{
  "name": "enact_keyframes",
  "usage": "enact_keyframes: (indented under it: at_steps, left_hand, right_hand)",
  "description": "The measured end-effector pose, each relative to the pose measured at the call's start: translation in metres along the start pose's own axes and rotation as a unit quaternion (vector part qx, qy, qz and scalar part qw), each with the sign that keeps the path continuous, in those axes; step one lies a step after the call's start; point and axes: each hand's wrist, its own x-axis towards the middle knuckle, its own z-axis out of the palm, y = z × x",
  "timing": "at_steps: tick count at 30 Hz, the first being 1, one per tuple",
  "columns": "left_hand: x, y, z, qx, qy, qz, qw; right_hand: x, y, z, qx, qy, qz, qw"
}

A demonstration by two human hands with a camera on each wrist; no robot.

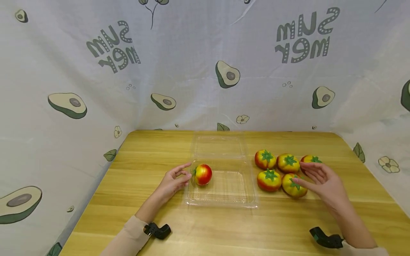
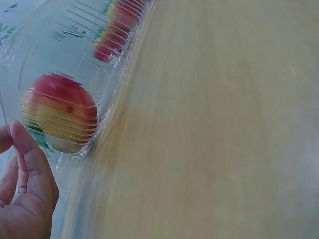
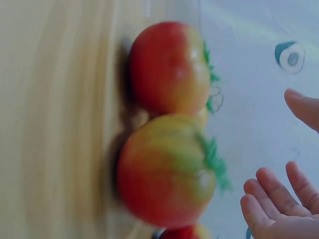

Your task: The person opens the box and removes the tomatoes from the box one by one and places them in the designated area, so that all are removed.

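A clear plastic clamshell box (image 1: 230, 192) lies with its lid laid back on the wooden table. One red-and-yellow toy tomato (image 1: 203, 174) sits on its side at the left of the box, green leaves toward my left hand (image 1: 174, 182). That hand pinches the box's left rim between thumb and fingertip, as the left wrist view shows. To the right of the box, several more tomatoes (image 1: 269, 180) stand in two rows, leaves up. My right hand (image 1: 328, 183) hovers over the right end of them, thumb and fingers spread apart, holding nothing. It partly hides the back-right tomato (image 1: 309, 159).
The box's lid (image 1: 219, 146) extends toward the back of the table (image 1: 153, 149). A white curtain (image 1: 192, 71) with avocado prints hangs behind and on both sides. Each wrist carries a black camera mount.
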Motion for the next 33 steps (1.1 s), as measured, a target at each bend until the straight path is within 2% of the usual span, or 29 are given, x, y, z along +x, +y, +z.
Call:
enact_keyframes:
  at_steps: [6,12,24,33]
  left_hand:
    - [-0.002,0.001,0.001,0.002,0.0,0.0,1.0]
    - [0.0,0.001,0.002,0.004,0.003,-0.001,1.0]
    - [0.0,0.004,0.002,0.0,0.006,-0.004,1.0]
    - [0.0,0.004,0.001,-0.001,0.005,-0.007,1.0]
  right_hand:
    - [0.001,-0.013,0.018,-0.104,0.009,-0.016,0.9944]
    - [0.003,-0.02,0.031,-0.162,0.0,-0.02,0.9866]
    - [0.014,-0.03,0.058,-0.183,-0.023,0.0,0.9827]
    - [0.019,-0.031,0.077,-0.151,-0.038,0.005,0.9879]
